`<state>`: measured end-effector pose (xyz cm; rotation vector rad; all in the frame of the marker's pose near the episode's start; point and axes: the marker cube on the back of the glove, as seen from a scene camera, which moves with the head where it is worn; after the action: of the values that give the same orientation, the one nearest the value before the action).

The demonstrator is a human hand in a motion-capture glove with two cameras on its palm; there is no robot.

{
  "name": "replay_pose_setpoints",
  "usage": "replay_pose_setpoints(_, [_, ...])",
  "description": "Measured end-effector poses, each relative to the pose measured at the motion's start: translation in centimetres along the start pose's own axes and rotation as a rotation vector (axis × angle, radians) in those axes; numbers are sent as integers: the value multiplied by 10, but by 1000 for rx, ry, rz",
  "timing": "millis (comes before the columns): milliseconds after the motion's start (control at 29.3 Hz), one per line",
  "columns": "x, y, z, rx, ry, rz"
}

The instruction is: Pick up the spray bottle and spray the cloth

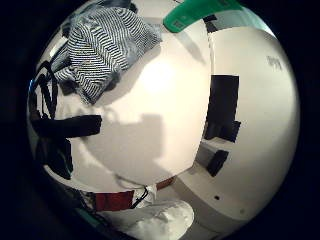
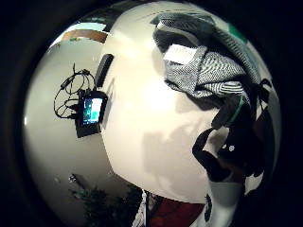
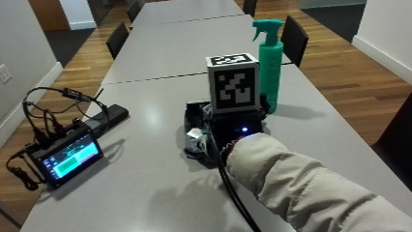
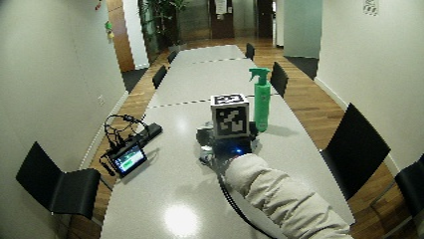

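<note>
A green spray bottle (image 3: 270,67) stands upright on the grey table (image 3: 141,193), just beyond and to the right of my gloved right hand (image 3: 227,127). A crumpled grey striped cloth (image 3: 193,141) lies on the table under and to the left of the hand. The palm views show the cloth (image 1: 105,50) (image 2: 203,66) close below the palm and the bottle (image 1: 195,15) lying past it. Black gloved fingers (image 2: 232,146) hang above the bare tabletop and hold nothing. A beige sleeve (image 3: 302,188) reaches in from the near right.
A small screen device (image 3: 64,157) with a tangle of black cables (image 3: 45,111) sits at the table's left edge, next to a black bar (image 3: 109,116). Black chairs (image 4: 358,144) line both sides. More tables (image 4: 205,55) stretch away behind the bottle.
</note>
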<state>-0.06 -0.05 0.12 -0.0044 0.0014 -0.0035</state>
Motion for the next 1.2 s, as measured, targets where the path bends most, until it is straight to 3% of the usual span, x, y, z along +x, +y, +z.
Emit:
replay_pose_setpoints(512, [13,8,0,12,-65,-33])
replay_pose_setpoints(649, [38,18,-9,90,-297,-84])
replay_pose_setpoints(922, [124,13,-23,410,-1118,-133])
replay_pose_setpoints(1196, [165,-33,28,528,-1340,-27])
